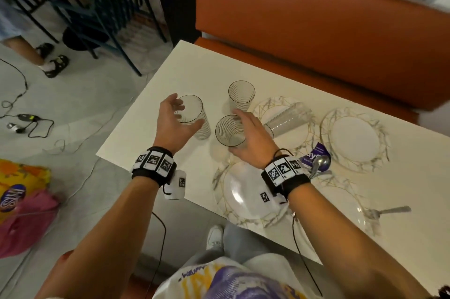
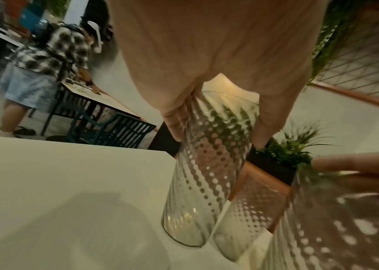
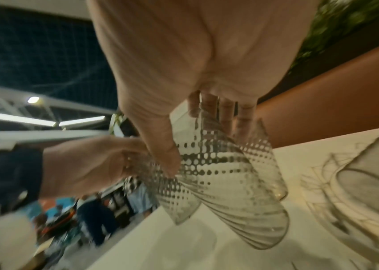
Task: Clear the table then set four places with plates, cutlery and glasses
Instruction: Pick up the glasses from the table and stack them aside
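Note:
Clear glasses with a spiral dot pattern are on the white table (image 1: 170, 75). My left hand (image 1: 186, 115) grips the left glass (image 1: 194, 113) round its upper part, fingers and thumb on opposite sides (image 2: 207, 173). My right hand (image 1: 235, 132) grips the near glass (image 1: 227, 130) the same way (image 3: 230, 191). A third glass (image 1: 241, 94) stands free behind them. A fourth glass (image 1: 289, 116) lies on its side on a gold-veined plate (image 1: 299, 138). More plates lie far right (image 1: 355, 139), near me (image 1: 243, 196) and near right (image 1: 341, 201). A spoon (image 1: 321, 163) and a fork (image 1: 389, 211) rest by them.
A purple wrapper (image 1: 314, 152) lies under the spoon. An orange bench (image 1: 316, 43) runs along the table's far side. Dark chairs (image 1: 109, 11) and another person (image 1: 14, 31) are at the upper left. Cables (image 1: 31, 121) and bags (image 1: 22, 201) lie on the floor.

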Demonstrator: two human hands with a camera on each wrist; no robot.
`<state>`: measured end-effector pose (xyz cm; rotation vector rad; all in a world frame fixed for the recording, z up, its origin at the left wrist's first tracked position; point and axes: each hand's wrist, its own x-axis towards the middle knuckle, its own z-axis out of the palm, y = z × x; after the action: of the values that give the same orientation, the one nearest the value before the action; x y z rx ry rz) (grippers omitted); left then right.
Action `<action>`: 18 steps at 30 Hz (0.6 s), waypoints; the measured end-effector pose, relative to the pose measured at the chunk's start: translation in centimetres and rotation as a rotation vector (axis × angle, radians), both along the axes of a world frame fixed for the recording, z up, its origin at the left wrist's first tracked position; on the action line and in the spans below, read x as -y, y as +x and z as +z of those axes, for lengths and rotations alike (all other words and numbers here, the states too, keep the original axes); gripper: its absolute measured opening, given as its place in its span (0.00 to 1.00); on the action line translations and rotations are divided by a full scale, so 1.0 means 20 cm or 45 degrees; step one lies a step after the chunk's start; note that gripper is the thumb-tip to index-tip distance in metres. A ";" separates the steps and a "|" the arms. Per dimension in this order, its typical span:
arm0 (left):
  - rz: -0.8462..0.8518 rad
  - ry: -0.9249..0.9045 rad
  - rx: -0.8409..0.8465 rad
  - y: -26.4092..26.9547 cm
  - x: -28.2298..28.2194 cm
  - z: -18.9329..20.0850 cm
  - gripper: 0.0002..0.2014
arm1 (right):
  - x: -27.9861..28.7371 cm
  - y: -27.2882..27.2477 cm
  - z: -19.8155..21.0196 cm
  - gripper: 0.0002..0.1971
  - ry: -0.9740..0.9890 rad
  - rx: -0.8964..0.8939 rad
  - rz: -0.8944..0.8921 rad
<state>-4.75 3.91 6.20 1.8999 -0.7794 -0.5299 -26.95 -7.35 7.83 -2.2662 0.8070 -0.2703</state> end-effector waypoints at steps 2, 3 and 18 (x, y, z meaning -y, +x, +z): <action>-0.085 -0.033 0.037 -0.10 0.01 0.02 0.49 | -0.03 -0.12 0.06 0.49 0.000 0.106 -0.129; -0.136 -0.041 0.060 -0.16 0.02 0.03 0.48 | -0.04 -0.18 0.08 0.49 -0.007 0.148 -0.196; -0.953 0.036 -0.029 -1.54 0.48 0.18 0.45 | -0.10 -1.61 0.13 0.47 -0.002 0.316 -1.166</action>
<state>-35.61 -5.74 9.73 1.5783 -1.4793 -1.0134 -59.08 -5.28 10.34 -1.6679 1.6458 -0.9364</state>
